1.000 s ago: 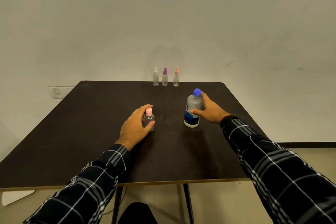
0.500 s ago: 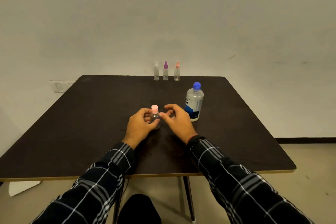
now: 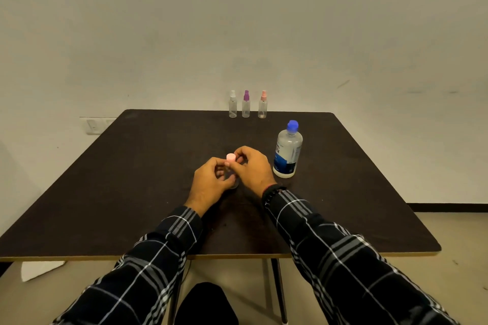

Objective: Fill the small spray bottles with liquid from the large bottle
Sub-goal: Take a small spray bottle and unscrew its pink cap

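Note:
A small clear bottle with a pink cap (image 3: 230, 157) stands at the middle of the dark table (image 3: 132, 179). My left hand (image 3: 210, 182) grips its body, which is mostly hidden by the fingers. My right hand (image 3: 252, 167) pinches the pink cap from the right. The large clear bottle (image 3: 287, 150) with a blue cap and blue label stands upright just right of my right hand, untouched. Three small spray bottles stand in a row at the table's far edge: white-topped (image 3: 232, 104), purple-topped (image 3: 246, 104) and pink-topped (image 3: 262, 104).
The table's far edge meets a plain wall. A wall socket (image 3: 95, 125) sits low on the left behind the table. Floor shows to the right and below the table's front edge.
My right hand let go of the large bottle and moved left to the small bottle's pink cap. My left hand kept hold of the small bottle.

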